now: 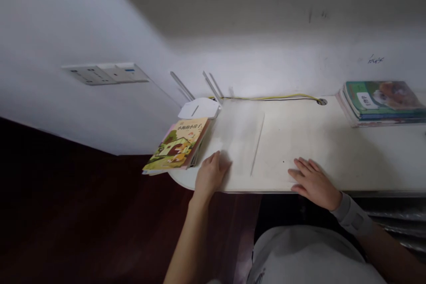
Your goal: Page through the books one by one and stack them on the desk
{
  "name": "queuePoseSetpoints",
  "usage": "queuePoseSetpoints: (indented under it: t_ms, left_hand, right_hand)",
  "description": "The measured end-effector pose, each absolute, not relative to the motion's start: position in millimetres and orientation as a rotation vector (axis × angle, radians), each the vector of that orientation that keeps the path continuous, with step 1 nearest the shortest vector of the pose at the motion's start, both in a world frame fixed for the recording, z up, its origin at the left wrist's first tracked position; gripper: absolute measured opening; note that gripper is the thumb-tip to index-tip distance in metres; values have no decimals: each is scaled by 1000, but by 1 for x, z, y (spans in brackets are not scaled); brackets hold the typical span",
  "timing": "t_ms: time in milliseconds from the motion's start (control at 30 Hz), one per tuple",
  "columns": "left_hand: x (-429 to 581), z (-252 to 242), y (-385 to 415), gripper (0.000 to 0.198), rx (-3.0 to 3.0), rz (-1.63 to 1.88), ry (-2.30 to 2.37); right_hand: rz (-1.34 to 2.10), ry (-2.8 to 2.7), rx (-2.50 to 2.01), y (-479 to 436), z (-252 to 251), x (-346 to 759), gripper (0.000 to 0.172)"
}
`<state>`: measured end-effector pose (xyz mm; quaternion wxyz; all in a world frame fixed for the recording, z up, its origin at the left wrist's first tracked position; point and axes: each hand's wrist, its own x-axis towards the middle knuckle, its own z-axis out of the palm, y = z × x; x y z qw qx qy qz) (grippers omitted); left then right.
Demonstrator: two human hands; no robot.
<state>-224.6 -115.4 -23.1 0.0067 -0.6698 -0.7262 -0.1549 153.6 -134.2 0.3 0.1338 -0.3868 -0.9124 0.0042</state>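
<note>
My left hand [210, 174] rests on the white tabletop [276, 142] near its front edge, just right of a small stack of picture books [176, 146]. Its thumb is apart from the fingers and nothing shows in it; a small gap seems to separate it from the books. Farther right, my right hand [314, 182] lies flat with fingers spread, holding nothing. A thin pale line [258, 142], perhaps the edge of a clear sheet, runs along the surface between the two hands; what it is I cannot tell.
Behind the books sits a white router [199, 108] with upright antennas. A yellow and black cable [282, 97] follows the wall to a round hole [321, 102]. Another stack of books [382, 102] lies at the back right. Wall sockets [106, 73] are at the left.
</note>
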Motion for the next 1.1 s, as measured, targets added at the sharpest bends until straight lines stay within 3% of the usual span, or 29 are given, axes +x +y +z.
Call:
queuePoseSetpoints:
  t_ms: [133,367,567,700,1100]
  left_hand:
    - [-228,-25,-117,41,-2004,-574,-2288]
    - [-228,-19,-124,41,-1872,-777,-2454]
    - [-215,-15,-141,36,-1916,-472,-2354]
    - [-199,-12,-145,50,-1891,-316,-2373]
    - [-199,-23,-138,45,-1940,-647,-2250]
  right_hand:
    - [26,-2626,-1132,-133,-3,166,34]
    - [34,-2631,-1130,-130,0,174,32]
    - [140,-2652,-1072,-124,0,186,34]
    - [154,-2652,-1066,-123,-1,190,36]
    - [135,-2638,-1073,-126,-3,192,37]
